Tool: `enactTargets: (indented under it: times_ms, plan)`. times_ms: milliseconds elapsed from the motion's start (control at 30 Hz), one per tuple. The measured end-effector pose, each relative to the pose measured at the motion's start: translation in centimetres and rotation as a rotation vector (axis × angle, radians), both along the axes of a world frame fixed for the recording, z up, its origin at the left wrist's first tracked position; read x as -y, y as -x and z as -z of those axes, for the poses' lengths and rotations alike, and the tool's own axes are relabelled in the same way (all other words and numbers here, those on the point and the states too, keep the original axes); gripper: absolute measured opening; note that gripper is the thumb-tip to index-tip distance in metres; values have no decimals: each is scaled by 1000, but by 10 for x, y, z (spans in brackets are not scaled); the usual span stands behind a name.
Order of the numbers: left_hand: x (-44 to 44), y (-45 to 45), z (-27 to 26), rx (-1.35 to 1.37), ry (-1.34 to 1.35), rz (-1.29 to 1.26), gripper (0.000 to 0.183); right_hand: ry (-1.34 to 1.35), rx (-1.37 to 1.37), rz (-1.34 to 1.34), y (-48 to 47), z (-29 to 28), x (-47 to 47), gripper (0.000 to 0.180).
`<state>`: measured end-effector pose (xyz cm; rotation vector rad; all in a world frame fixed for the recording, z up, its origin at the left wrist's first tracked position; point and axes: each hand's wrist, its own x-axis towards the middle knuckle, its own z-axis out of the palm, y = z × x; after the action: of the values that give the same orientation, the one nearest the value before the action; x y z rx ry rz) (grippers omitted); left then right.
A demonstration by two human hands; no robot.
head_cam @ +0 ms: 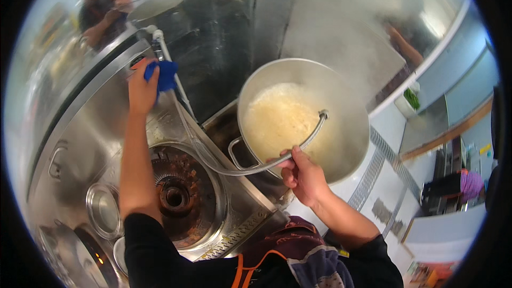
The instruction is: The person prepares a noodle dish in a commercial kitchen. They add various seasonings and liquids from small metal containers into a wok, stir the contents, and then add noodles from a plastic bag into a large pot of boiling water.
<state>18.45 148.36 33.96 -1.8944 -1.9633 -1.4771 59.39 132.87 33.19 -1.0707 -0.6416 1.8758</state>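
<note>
My right hand (304, 176) grips a braided metal hose (250, 171) between thumb and fingers. The hose's free end hangs over a large metal stockpot (360, 128) of pale, foamy liquid (276, 116), and steam rises from it. A loop handle (235, 154) sticks out from the pot's near left side. My left hand (142, 90) holds a bunched blue cloth (166, 76) at the back of the steel range top, close to a white pipe (159, 42) with a metal fitting. Whether the cloth touches the fitting cannot be told.
A rusty wok burner (175, 197) opens below my left forearm. Metal bowls (104, 212) sit to its left. Shiny steel panels behind reflect people. At right, a white container with greens (411, 99), floor drain grates (366, 174) and a person in purple (471, 184) are visible.
</note>
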Motion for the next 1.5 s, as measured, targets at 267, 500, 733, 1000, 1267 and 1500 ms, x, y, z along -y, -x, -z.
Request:
enactTargets:
  times_ms: [267, 500, 733, 1000, 1267, 1500]
  plan:
    - [247, -87, 98, 1142, -184, -323, 32, -460, 145, -390, 128, -55, -144, 35]
    - [454, -182, 178, 1096, 53, -711, 25, -557, 243, -452, 301, -46, -276, 34]
    - [590, -289, 219, 1185, -117, -1051, 23, -566, 220, -502, 411, 11, -301, 24]
    - [536, -354, 178, 1239, -53, -1316, 31, -635, 671, -275, 452, 73, -328, 30]
    - [531, -371, 164, 1255, -98, -1236, 25, -852, 716, -334, 422, 68, -324, 49]
    - [573, -374, 169, 1383, -252, -1100, 27, -1232, 611, -369, 390, 55, -208, 55]
